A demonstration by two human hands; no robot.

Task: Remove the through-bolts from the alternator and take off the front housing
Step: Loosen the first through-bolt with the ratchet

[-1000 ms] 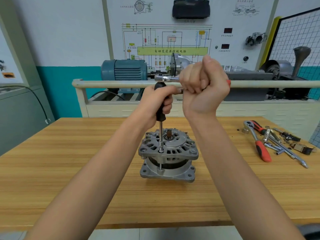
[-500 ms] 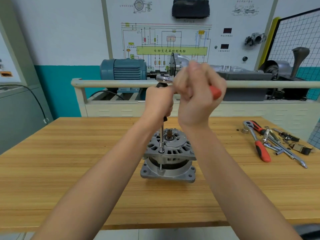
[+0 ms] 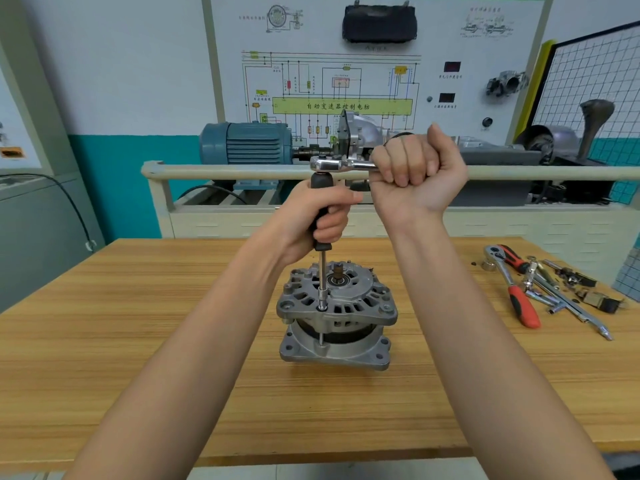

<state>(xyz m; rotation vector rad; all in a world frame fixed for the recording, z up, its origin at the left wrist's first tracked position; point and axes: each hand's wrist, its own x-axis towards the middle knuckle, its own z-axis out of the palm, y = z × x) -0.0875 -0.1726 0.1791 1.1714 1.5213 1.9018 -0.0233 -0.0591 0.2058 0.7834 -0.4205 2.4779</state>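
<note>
The alternator (image 3: 335,315) stands upright on the wooden desk (image 3: 138,341) at the centre of the frame, its front housing (image 3: 349,303) on top and a through-bolt (image 3: 321,337) showing in the gap on its left side. A driver (image 3: 322,216) with a black handle rises straight up from a bolt hole on the housing's left lug. The left hand (image 3: 323,216) grasps that handle, directly above the alternator. The right hand (image 3: 415,171), clenched around the handle of a ratchet (image 3: 337,164), sits higher and to the right; the ratchet's chrome head rests on top of the driver.

To the right of the frame, well apart from the alternator, lies a cluster of loose tools (image 3: 540,289), including a red-handled ratchet. The desk surface around the alternator is bare wood to the left and toward the near edge at the bottom. Behind the desk's far edge runs a pale rail (image 3: 225,171) fronting a blue motor (image 3: 249,143).
</note>
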